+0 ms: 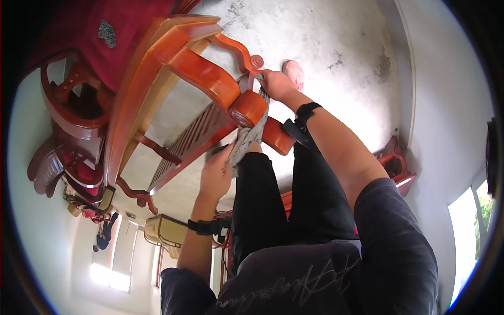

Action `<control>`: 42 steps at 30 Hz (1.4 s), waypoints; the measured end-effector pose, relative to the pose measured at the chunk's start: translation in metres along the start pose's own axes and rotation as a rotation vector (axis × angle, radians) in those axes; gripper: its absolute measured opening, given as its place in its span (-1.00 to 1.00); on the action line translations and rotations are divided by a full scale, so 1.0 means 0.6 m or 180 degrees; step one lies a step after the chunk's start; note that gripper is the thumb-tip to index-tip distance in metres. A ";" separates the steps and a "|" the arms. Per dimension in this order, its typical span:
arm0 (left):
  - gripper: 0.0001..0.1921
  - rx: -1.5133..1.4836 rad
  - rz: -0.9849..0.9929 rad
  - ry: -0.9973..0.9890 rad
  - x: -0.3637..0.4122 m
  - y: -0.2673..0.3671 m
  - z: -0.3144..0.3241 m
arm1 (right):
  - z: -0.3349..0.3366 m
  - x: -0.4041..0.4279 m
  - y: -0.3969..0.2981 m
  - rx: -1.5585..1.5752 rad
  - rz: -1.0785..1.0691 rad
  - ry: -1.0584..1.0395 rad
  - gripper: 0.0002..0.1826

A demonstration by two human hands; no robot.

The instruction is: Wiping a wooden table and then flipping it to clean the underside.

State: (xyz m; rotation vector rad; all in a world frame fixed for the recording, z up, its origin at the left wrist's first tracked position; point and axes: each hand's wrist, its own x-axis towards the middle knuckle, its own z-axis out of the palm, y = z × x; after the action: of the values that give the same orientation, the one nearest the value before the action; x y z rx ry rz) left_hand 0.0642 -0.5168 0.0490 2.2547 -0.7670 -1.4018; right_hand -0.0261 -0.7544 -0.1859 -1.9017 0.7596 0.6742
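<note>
A grey, patterned cloth (249,139) stretches between my two hands, against the scrolled end (249,108) of a curved wooden leg. My left hand (215,173) grips its lower end. At the upper end my right hand (277,84) is closed on the cloth, close to a thin carved scroll bracket (240,51). The leg belongs to a glossy orange-brown wooden table (136,94) with a slatted lower shelf (193,136). Another orange wooden piece (277,136) shows just past the cloth, near my knees.
Dark carved wooden chairs (78,102) and a red cloth cover (82,27) stand at the left. A pink shoe (293,73) rests on the concrete floor (338,35). Red wooden furniture (397,165) lies by the right wall. A person (104,236) is far off at lower left.
</note>
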 end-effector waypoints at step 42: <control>-0.63 0.0088 -0.1152 0.0369 0.057 0.035 -0.023 | -0.005 0.074 -0.012 -0.0596 -0.1617 -0.0198 -0.57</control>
State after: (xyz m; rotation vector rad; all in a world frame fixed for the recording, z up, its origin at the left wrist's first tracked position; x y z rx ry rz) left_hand 0.0837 -0.5543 0.0432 2.5641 -0.3535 -1.3990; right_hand 0.0089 -0.7645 -0.2128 -2.1184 0.1572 0.4898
